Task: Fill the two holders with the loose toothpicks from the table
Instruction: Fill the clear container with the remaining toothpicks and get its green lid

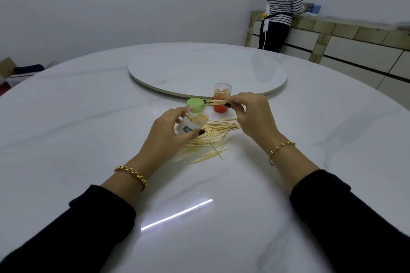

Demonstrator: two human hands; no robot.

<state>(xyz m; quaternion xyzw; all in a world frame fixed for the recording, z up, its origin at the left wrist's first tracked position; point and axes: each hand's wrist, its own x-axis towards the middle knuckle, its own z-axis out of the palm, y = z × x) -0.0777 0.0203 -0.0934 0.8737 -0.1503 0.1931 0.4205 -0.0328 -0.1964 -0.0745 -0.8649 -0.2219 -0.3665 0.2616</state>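
My left hand [168,131] grips a clear toothpick holder [192,122] with a white and green label, tilted with its open mouth toward the right; it holds many toothpicks. My right hand [250,115] pinches a small bundle of toothpicks [216,102] that points left, a little above and behind the holder's mouth. A second clear holder with an orange base [221,101] stands upright behind the bundle and is well filled. A green lid [195,105] sits just behind the held holder. Loose toothpicks [208,142] lie scattered on the white table between my hands.
A round white turntable [206,68] rests in the middle of the marble table [88,128], right behind the holders. At the back right a person in a striped top stands at a long cabinet [355,44]. A cardboard box [13,71] lies on the floor at far left.
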